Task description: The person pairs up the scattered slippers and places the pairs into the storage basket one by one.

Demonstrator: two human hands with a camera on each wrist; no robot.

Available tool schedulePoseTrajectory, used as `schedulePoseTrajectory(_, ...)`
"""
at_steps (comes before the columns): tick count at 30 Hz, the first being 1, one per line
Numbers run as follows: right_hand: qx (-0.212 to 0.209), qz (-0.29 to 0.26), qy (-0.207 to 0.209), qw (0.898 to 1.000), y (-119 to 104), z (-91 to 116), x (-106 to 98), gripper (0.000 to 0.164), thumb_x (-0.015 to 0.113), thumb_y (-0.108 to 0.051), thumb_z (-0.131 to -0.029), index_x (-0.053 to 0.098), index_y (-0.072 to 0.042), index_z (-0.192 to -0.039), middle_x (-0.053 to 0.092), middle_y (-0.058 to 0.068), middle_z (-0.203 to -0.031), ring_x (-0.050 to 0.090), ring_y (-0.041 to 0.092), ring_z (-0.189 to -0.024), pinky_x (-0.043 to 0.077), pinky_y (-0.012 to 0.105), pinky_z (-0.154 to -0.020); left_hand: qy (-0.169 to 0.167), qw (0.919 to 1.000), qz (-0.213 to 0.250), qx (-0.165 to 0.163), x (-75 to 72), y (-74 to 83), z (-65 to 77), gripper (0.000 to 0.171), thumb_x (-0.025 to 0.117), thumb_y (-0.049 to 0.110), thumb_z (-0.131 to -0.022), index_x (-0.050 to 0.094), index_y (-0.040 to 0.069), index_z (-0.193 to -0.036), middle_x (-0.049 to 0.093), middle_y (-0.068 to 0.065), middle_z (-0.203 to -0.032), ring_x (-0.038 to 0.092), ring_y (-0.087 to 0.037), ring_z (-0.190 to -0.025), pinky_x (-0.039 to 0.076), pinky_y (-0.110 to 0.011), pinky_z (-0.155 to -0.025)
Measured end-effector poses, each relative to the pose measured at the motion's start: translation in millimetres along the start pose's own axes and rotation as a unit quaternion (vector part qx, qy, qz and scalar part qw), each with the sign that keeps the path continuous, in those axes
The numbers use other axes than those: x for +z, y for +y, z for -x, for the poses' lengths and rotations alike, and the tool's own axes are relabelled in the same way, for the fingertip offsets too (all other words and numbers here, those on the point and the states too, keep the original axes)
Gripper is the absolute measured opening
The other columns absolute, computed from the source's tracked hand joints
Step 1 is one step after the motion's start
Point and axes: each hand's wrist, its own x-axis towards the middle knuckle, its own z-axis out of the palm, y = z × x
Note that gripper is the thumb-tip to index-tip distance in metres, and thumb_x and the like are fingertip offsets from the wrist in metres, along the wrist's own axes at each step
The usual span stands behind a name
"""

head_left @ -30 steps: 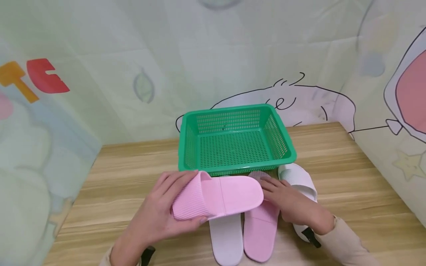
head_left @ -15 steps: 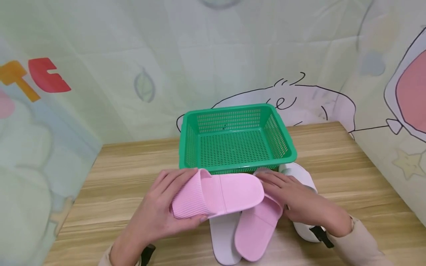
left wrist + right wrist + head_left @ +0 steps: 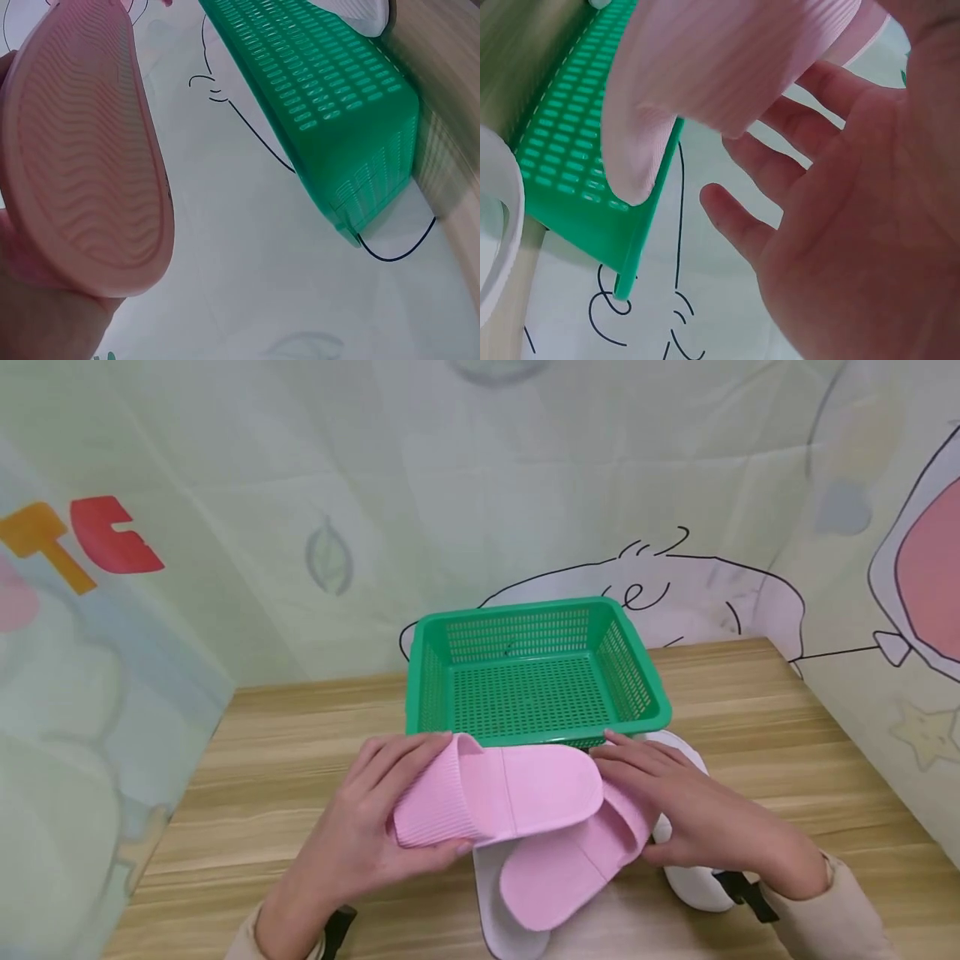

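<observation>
My left hand [image 3: 367,814] grips a pink slipper [image 3: 551,789] by its ribbed strap end, fingers above and thumb below. Its wavy-patterned sole [image 3: 90,165] faces the left wrist camera. With my right hand [image 3: 697,810] I hold a second pink slipper [image 3: 547,877] at its strap, fingers over the far side and thumb on the near side. This slipper is tilted, its heel pointing toward the lower left. The first slipper's heel overlaps it in the head view. In the right wrist view its ribbed strap [image 3: 735,60] lies against my fingers.
A green plastic basket [image 3: 536,731] stands just beyond the slippers on the wooden table [image 3: 315,760]. One white slipper [image 3: 502,893] lies beneath the pink ones, and another white slipper [image 3: 697,885] lies right of them, partly behind my right hand. A printed cloth [image 3: 375,510] backs the table.
The second pink slipper has come up off the table in my right hand and turned, its heel swinging left over the white slipper. My left hand keeps its grip, barely shifting.
</observation>
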Motion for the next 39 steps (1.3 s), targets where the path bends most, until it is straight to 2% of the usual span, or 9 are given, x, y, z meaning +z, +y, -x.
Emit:
schedulePoseTrajectory(5,-0.023,0.007,0.030,0.999,2.9,1.2,-3.5,0.108,0.103,-0.034,-0.062,0.050,-0.023,-0.156,0.052,-0.002,-0.156,0.044,0.028,-0.147,0.040,0.045,-0.117,0.002,1.0000,0.005,-0.002,0.8,-0.4,-2.5,0.086,0.086,0.063,-0.079,0.061,0.020,-0.150,0.062,0.002,-0.146,0.055,-0.020,-0.127,0.056,-0.034,-0.093)
schedulePoseTrajectory(9,-0.032,-0.003,0.048,0.998,3.2,1.6,-7.9,0.103,0.101,-0.040,-0.065,0.052,-0.023,-0.153,0.053,-0.005,-0.151,0.046,0.020,-0.139,0.039,0.036,-0.114,0.012,0.9998,0.009,0.013,3.7,-0.4,-4.4,0.084,0.086,0.062,-0.080,0.062,0.018,-0.148,0.064,0.001,-0.144,0.056,-0.021,-0.126,0.055,-0.030,-0.095)
schedulePoseTrajectory(14,-0.029,-0.016,0.062,0.998,1.2,2.6,-11.3,0.100,0.099,-0.051,-0.068,0.053,-0.025,-0.153,0.052,-0.006,-0.148,0.045,0.017,-0.132,0.042,0.037,-0.104,0.024,0.9993,0.017,0.023,6.4,-0.9,-4.7,0.083,0.085,0.062,-0.081,0.064,0.015,-0.146,0.066,-0.001,-0.141,0.059,-0.021,-0.122,0.054,-0.026,-0.093)
schedulePoseTrajectory(20,0.014,-0.026,0.062,0.998,3.7,8.2,-14.3,0.100,0.095,-0.061,-0.068,0.052,-0.031,-0.154,0.045,-0.008,-0.146,0.039,0.014,-0.129,0.048,0.037,-0.094,0.017,0.9996,0.021,0.009,5.7,-0.2,-4.8,0.083,0.086,0.061,-0.080,0.064,0.017,-0.146,0.065,-0.001,-0.142,0.059,-0.020,-0.123,0.062,-0.035,-0.085)
schedulePoseTrajectory(24,0.035,-0.036,0.062,0.997,6.7,10.3,-17.3,0.101,0.095,-0.062,-0.069,0.051,-0.032,-0.154,0.042,-0.008,-0.147,0.044,0.012,-0.128,0.052,0.034,-0.092,0.016,0.9996,0.022,0.007,5.1,0.2,-5.4,0.082,0.086,0.061,-0.080,0.065,0.016,-0.146,0.064,-0.001,-0.142,0.058,-0.020,-0.123,0.063,-0.037,-0.082)
schedulePoseTrajectory(32,0.008,-0.022,0.098,0.995,8.3,6.9,-19.9,0.102,0.096,-0.061,-0.067,0.053,-0.028,-0.154,0.047,-0.006,-0.142,0.049,0.010,-0.121,0.054,0.031,-0.087,0.031,0.9989,0.023,0.028,8.5,-0.1,-6.4,0.081,0.085,0.061,-0.081,0.066,0.013,-0.144,0.066,-0.003,-0.140,0.060,-0.021,-0.120,0.056,-0.021,-0.089)
schedulePoseTrajectory(39,0.003,-0.023,0.107,0.994,8.6,5.8,-22.7,0.101,0.097,-0.060,-0.066,0.055,-0.028,-0.153,0.049,-0.008,-0.137,0.051,0.008,-0.115,0.053,0.030,-0.084,0.023,0.9991,0.027,0.024,11.2,0.4,-9.0,0.081,0.086,0.061,-0.080,0.066,0.014,-0.144,0.066,-0.002,-0.139,0.060,-0.020,-0.120,0.060,-0.027,-0.084)
